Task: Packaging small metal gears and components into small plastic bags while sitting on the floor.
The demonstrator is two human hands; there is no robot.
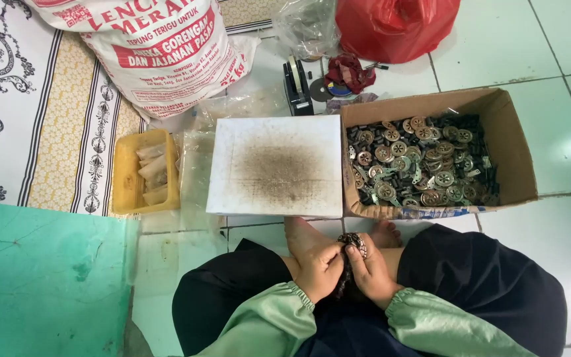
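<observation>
My left hand (320,270) and my right hand (370,271) are pressed together over my lap, both closed around a stack of small round metal parts (355,243) that sticks up between the fingers. My feet lie just beyond the hands. A stained white board (275,165) lies flat on the floor straight ahead of them. To its right stands an open cardboard box (517,149) full of round metal discs and dark small parts (421,165).
A yellow plastic tray (127,173) with folded clear bags sits left of the board. Behind are a large printed sack (160,53), a tape dispenser (297,86), a red plastic bag (394,26) and clear bags. A green mat (41,277) lies at the lower left.
</observation>
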